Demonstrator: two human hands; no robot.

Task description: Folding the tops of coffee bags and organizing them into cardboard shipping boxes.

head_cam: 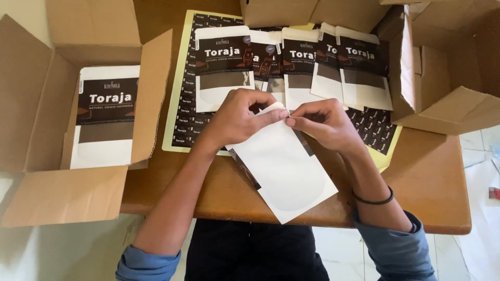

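White pouch (285,169) (face-down), long axis diagonal, top pinched by 2 hands' fingers (271,117)

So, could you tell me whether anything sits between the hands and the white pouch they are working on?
Nothing visible does. The left hand and right hand both already pinch the top edge of the white pouch, which lies on the wooden table, apart from the row of labelled pouches behind.

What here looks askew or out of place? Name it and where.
Nothing is damaged or spilled. The white pouch held by the left hand and right hand lies at a slant, its lower corner overhanging the table edge.
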